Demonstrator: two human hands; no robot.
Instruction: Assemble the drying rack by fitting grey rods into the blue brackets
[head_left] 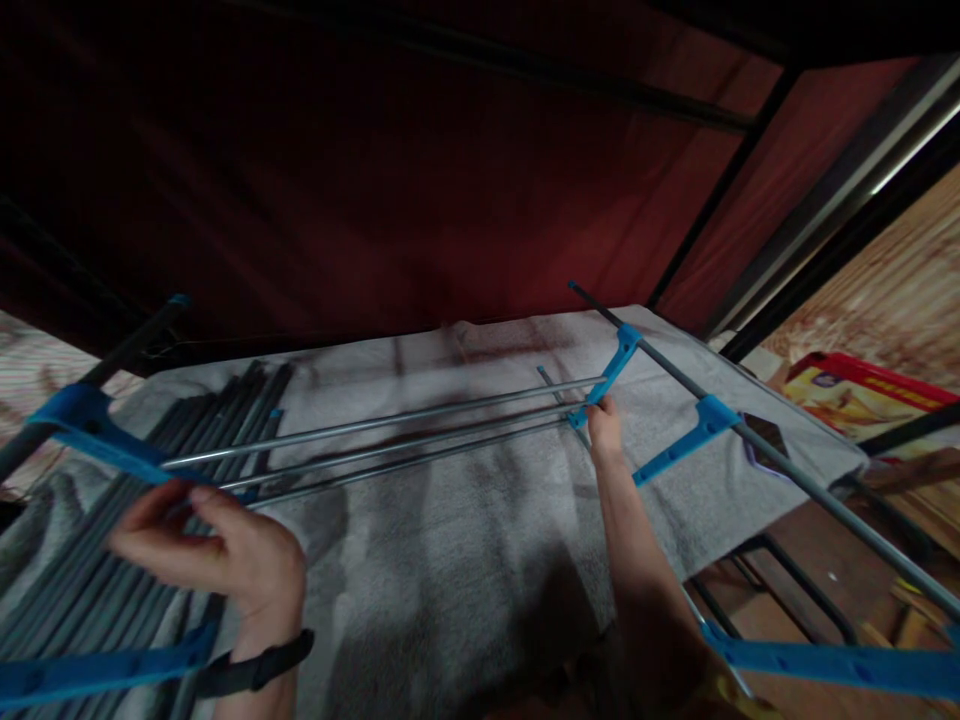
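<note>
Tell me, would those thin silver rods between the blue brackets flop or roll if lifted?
Probably stiff: the thin silver rods run straight between the blue brackets with no sag, the left hand and right hand at their ends. Likely light, being so slender. Loose, they might roll, though the grey cloth should slow them.

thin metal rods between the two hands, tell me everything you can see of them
Three thin silvery metal rods, straight and roughly parallel, run nearly level above the grey cloth. Their right ends meet the right blue bracket, whose lower end the right hand grips. Their left ends reach the left blue bracket by the left hand, which is blurred, so contact there is unclear.
</note>
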